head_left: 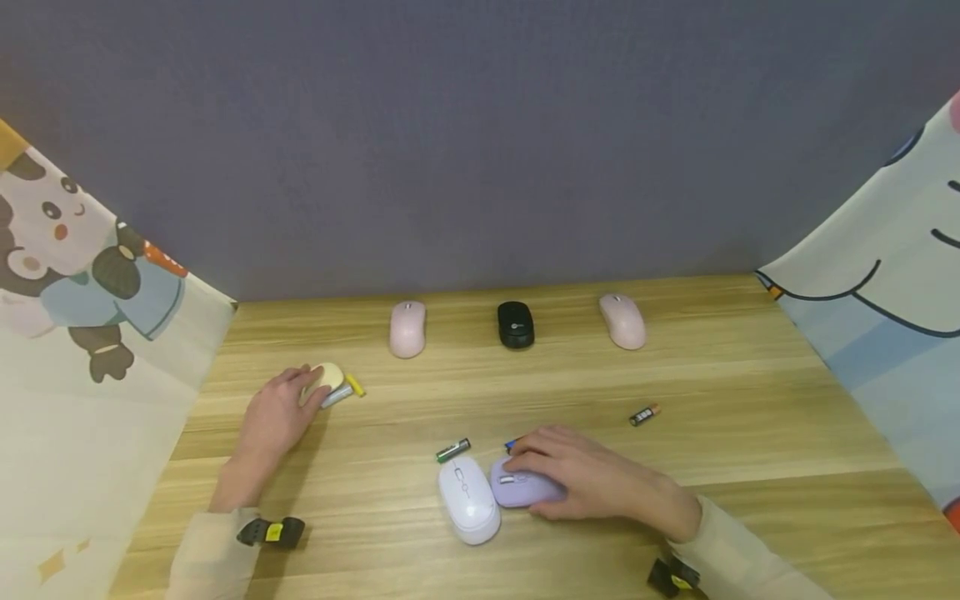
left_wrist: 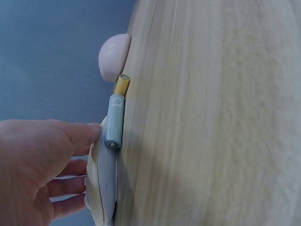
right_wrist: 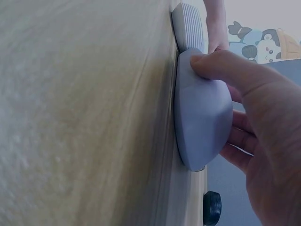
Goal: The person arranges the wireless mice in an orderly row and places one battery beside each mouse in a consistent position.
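Note:
On the left of the wooden table, my left hand (head_left: 276, 414) grips a cream computer mouse (head_left: 331, 377), its thumb at the near side and fingers across the far side. A silver-blue battery (head_left: 337, 397) lies right alongside that mouse, and a thinner yellow battery (head_left: 356, 385) sits just beyond it. My right hand (head_left: 581, 471) holds a lilac mouse (right_wrist: 202, 113) from above, thumb on one side and fingers round the other. The lilac mouse lies sideways on the tabletop, its front end against a white mouse (head_left: 470, 504). Part of a blue battery (head_left: 511, 446) shows behind the right fingers.
Along the back of the table stand a pink mouse (head_left: 407, 330), a black mouse (head_left: 515, 325) and another pink mouse (head_left: 622, 322). A green-and-black battery (head_left: 453, 450) lies above the white mouse; a black-and-copper battery (head_left: 644, 415) is farther right. A grey panel (head_left: 480, 150) rises behind.

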Action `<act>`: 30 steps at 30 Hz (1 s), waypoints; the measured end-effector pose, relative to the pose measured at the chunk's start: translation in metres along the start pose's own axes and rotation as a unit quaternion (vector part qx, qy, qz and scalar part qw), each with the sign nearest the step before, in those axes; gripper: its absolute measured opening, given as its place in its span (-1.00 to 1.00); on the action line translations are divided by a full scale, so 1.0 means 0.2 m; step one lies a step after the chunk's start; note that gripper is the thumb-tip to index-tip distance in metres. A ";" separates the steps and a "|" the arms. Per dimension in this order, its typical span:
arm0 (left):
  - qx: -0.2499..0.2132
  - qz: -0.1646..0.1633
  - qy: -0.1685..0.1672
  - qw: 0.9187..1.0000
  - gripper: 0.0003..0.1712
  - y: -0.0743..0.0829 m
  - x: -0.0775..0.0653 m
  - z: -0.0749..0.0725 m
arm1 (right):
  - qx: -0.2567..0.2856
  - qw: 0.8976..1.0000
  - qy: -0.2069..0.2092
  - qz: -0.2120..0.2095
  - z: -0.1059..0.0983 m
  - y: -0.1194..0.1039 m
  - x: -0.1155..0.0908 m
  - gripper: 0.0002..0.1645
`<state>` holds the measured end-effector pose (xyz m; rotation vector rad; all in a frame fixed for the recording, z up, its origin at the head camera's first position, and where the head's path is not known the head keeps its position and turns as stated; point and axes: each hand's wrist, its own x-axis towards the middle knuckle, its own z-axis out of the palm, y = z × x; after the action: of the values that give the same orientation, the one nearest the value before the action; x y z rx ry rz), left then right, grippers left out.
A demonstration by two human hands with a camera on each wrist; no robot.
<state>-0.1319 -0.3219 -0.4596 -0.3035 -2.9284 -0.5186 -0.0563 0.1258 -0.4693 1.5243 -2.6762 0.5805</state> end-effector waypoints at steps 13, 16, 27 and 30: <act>-0.007 -0.010 -0.008 1.000 -0.52 0.00 0.00 0.01 | 0.010 0.999 0.032 -0.011 -0.04 0.00 0.01 -0.32; -0.008 -0.013 -0.011 1.000 -0.52 0.00 0.00 0.00 | 0.014 0.999 0.042 0.001 -0.07 0.00 0.00 -0.31; -0.007 -0.007 -0.002 1.000 -0.54 0.00 0.01 0.01 | 0.009 0.998 0.055 0.026 -0.12 0.02 -0.01 -0.33; -0.006 -0.003 -0.007 1.000 -0.53 0.00 0.01 0.01 | 0.009 0.998 0.060 0.021 -0.11 0.03 -0.01 -0.31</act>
<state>-0.1337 -0.3219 -0.4610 -0.3015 -2.9425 -0.5376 -0.0637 0.1364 -0.4512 1.3927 -2.6249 0.6758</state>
